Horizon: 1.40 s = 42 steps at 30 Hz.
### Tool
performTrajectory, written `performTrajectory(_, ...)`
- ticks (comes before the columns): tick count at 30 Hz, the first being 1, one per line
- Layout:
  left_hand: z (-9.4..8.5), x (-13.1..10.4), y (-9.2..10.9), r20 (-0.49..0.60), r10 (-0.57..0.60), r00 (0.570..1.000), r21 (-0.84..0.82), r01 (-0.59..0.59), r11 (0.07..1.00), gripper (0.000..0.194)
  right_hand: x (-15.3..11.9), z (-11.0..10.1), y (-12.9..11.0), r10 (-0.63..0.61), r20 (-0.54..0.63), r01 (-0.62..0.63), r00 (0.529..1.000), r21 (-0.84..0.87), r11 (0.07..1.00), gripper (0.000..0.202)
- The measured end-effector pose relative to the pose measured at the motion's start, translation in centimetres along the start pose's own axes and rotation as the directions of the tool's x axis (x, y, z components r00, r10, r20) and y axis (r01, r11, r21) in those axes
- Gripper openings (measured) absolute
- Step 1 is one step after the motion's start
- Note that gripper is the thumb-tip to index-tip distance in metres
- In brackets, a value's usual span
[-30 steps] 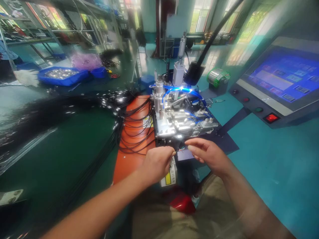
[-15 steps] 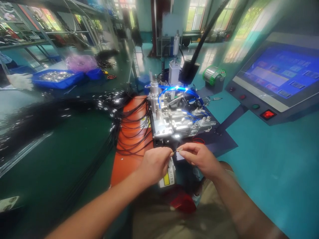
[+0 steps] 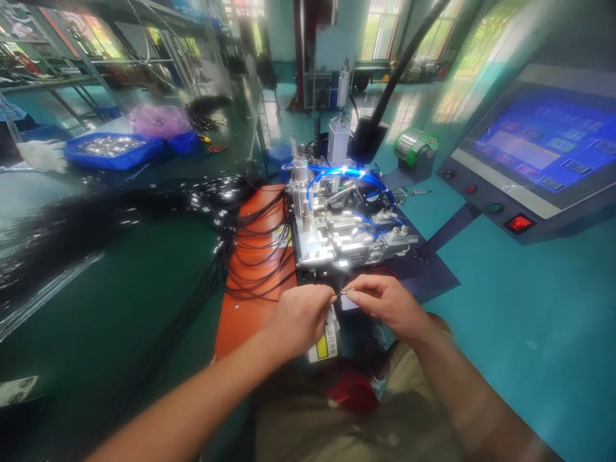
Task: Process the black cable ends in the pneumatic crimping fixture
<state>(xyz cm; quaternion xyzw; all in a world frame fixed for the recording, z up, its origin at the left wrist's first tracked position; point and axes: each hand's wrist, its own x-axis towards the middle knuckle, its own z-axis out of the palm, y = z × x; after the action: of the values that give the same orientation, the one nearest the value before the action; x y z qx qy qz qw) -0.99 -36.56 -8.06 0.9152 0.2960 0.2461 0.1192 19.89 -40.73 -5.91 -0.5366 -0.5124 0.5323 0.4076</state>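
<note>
My left hand (image 3: 304, 314) is closed in a pinch around a thin black cable (image 3: 339, 294), whose short end shows between the fingertips. Facing it, my right hand (image 3: 387, 305) pinches a tiny metal piece (image 3: 344, 292) at the cable's end; its exact shape is too small to make out. Both hands meet just in front of a metal bench machine (image 3: 351, 237) with blue air tubes (image 3: 337, 172). Beside my left hand, several black cables (image 3: 253, 276) lie across an orange panel (image 3: 250, 327).
A control box with a lit screen (image 3: 534, 138) stands at the right. To the left, a large bundle of black cables (image 3: 96, 205) covers the dark green surface (image 3: 144, 276). Farther back are a blue tray of metal parts (image 3: 77, 154) and a green-rimmed wire spool (image 3: 409, 149).
The hands stay almost in place. Between the fingertips, a dark bit of cable now shows where a brighter, metallic-looking piece showed before. The view has shifted slightly.
</note>
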Motion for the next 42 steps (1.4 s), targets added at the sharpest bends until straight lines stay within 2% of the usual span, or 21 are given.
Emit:
performTrajectory(6, 0.0, 0.0, 0.0, 0.019, 0.003, 1.0, -0.004, -0.003, 1.0, 0.019, 0.1, -0.3, -0.3, -0.014, 0.031, 0.015, 0.999, -0.03, 0.999, 0.014)
performTrajectory(14, -0.1, 0.0, -0.1, 0.039, -0.017, 0.999, -0.028, 0.018, 0.999, 0.019, 0.3, -0.2, -0.6, -0.024, 0.008, 0.025, 1.0, -0.085, 0.996, 0.014)
performTrajectory(19, -0.1, 0.0, -0.1, 0.039, -0.077, 0.996, -0.047, 0.079, 0.996, 0.019, 0.5, 0.0, -0.4, -0.101, -0.016, 0.099, 0.995, -0.083, 0.992, 0.016)
performTrajectory(22, -0.1, 0.0, -0.1, 0.03, -0.118, 0.993, -0.067, 0.12, 0.991, 0.019, 0.5, 0.8, 0.2, -0.133, -0.085, 0.128, 0.987, -0.07, 0.989, 0.018)
performTrajectory(25, -0.2, 0.1, -0.1, 0.028, -0.134, 0.991, -0.073, 0.136, 0.988, 0.022, 0.5, 2.2, 1.1, -0.159, -0.203, 0.154, 0.966, -0.042, 0.987, 0.019)
performTrajectory(29, -0.3, 0.0, 0.2, 0.048, -0.04, 0.998, -0.008, 0.04, 0.999, 0.027, 0.3, 3.9, 2.2, -0.194, -0.343, 0.181, 0.919, -0.067, 0.981, 0.022)
performTrajectory(31, -0.4, 0.0, 0.4, 0.052, -0.024, 0.998, 0.032, 0.022, 0.999, 0.028, 0.3, 4.2, 2.5, -0.185, -0.363, 0.176, 0.913, -0.058, 0.983, 0.023)
performTrajectory(34, -0.7, 0.1, 0.4, 0.067, -0.067, 0.995, 0.041, 0.065, 0.997, 0.027, 0.3, 4.0, 2.5, -0.136, -0.336, 0.146, 0.932, 0.003, 0.989, 0.024)
performTrajectory(38, -1.6, 0.4, 0.0, 0.104, -0.104, 0.989, 0.023, 0.102, 0.994, 0.028, 0.2, 2.9, 2.4, 0.001, -0.223, 0.033, 0.975, 0.148, 0.988, 0.033)
performTrajectory(42, -2.4, 0.5, -0.3, 0.088, -0.125, 0.988, 0.074, 0.119, 0.99, 0.025, 0.3, 1.8, 2.3, 0.027, -0.165, 0.005, 0.986, 0.19, 0.982, 0.037)
